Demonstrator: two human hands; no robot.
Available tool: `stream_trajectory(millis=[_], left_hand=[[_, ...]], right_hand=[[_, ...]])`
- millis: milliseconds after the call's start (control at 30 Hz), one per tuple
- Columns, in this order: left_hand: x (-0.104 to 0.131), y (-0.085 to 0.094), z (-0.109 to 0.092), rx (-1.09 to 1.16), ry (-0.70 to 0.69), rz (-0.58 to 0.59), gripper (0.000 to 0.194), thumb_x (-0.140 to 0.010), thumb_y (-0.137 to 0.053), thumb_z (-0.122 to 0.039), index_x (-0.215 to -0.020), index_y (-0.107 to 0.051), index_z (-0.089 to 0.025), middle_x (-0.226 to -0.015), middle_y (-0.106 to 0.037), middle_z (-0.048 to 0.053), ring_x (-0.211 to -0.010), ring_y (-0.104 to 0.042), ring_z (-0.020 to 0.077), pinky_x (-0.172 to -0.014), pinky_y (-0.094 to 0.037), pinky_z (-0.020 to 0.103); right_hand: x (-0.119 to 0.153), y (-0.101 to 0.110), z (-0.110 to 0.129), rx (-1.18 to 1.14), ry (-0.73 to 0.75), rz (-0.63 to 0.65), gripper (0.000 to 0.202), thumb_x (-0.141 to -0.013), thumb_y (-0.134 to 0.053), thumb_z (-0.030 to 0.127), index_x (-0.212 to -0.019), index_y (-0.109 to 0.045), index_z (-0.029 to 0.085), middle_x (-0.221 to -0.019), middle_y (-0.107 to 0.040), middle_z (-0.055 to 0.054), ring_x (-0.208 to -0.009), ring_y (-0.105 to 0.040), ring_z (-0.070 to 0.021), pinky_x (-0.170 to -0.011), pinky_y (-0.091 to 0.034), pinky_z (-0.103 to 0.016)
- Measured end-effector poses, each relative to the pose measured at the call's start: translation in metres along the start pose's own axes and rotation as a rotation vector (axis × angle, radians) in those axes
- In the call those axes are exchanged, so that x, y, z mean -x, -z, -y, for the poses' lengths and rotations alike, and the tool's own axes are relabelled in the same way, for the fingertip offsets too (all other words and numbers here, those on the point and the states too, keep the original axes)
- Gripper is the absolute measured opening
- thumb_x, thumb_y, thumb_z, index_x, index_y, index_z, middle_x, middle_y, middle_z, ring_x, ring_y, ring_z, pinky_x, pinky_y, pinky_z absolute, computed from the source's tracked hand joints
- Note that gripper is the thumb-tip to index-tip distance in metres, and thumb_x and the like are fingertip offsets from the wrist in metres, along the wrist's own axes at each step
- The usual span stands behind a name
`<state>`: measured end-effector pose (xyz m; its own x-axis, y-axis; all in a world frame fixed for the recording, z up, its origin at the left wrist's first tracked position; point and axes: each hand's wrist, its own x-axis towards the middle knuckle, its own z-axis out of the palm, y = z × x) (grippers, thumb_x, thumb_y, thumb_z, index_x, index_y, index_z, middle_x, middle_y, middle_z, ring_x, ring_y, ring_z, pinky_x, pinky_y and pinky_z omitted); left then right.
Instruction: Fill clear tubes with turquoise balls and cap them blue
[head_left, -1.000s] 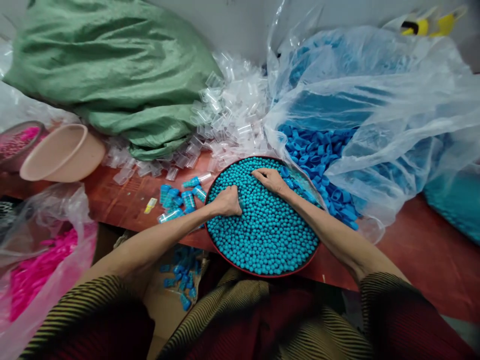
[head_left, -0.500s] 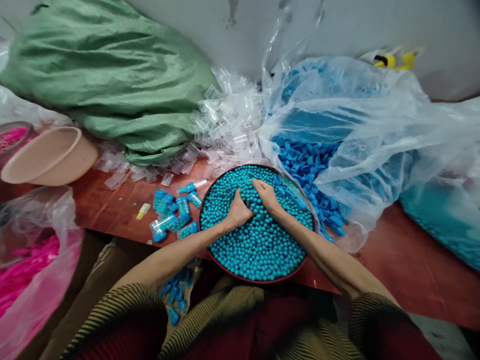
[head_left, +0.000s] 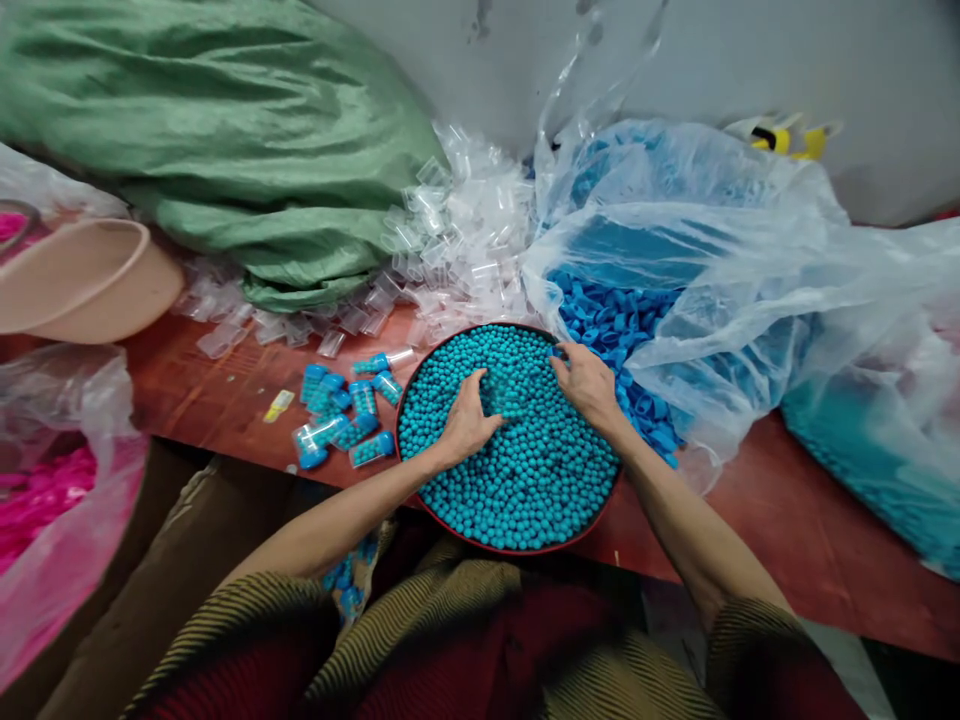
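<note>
A round red-rimmed tray (head_left: 412, 505) full of small turquoise beads (head_left: 517, 490) sits in front of me. My left hand (head_left: 469, 422) is over the beads, thumb and index finger around a blurred clear plastic tube (head_left: 496, 393) that hardly stands out from them. At the tray's upper right rim is my right hand (head_left: 586, 385), its fingers bent, with a bit of a blue cap (head_left: 556, 351) showing at the tips. The palm hides the rim beneath it. Left of the tray lie several capped tubes of beads (head_left: 364, 400).
Loose clear tubes (head_left: 472, 240) are heaped behind the tray beside a green sack (head_left: 262, 150). A plastic bag (head_left: 720, 250) spills blue caps (head_left: 611, 320) at the right. A beige basin (head_left: 97, 290) and a bag of pink pieces (head_left: 52, 495) are at the left.
My hands have moved apart. The right hand has gone from the middle of the beads to the tray's right rim; the left stays over the beads. The view has shifted slightly.
</note>
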<state>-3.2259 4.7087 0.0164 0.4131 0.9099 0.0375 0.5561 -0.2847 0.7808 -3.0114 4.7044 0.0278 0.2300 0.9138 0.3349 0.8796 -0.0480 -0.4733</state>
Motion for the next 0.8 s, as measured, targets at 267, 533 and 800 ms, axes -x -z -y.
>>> stream_trajectory(millis=[267,533,800], left_hand=[[0.025,0.003,-0.008,-0.111,-0.073,-0.057,0.022,-0.082,-0.055,-0.026,-0.102,-0.051,-0.019,-0.102,-0.059,0.006,-0.096,-0.057,0.0201,-0.087,-0.048,0.037],[0.016,-0.006,-0.009,-0.123,-0.021,-0.037,0.021,-0.08,-0.059,-0.027,-0.1,-0.055,-0.021,-0.092,-0.061,0.002,-0.082,-0.058,0.0167,-0.08,-0.048,0.032],[0.013,-0.006,-0.007,-0.134,-0.065,-0.036,0.013,-0.081,-0.058,-0.027,-0.092,-0.057,-0.02,-0.086,-0.059,0.002,-0.082,-0.057,0.0167,-0.08,-0.046,0.031]], right_hand=[[-0.052,0.009,-0.074,0.043,-0.043,-0.117,0.032,-0.083,-0.042,0.028,-0.104,-0.063,0.015,-0.104,-0.062,-0.015,-0.103,-0.054,-0.0275,-0.093,-0.041,-0.043],[-0.079,-0.008,-0.107,-0.2,-0.162,0.001,0.026,-0.076,-0.051,0.039,-0.079,-0.064,0.017,-0.093,-0.064,-0.011,-0.093,-0.058,-0.024,-0.088,-0.044,-0.041],[-0.043,-0.001,-0.044,-0.333,0.087,0.156,0.026,-0.079,-0.052,0.04,-0.077,-0.068,0.02,-0.082,-0.068,-0.005,-0.08,-0.062,-0.0194,-0.078,-0.048,-0.034]])
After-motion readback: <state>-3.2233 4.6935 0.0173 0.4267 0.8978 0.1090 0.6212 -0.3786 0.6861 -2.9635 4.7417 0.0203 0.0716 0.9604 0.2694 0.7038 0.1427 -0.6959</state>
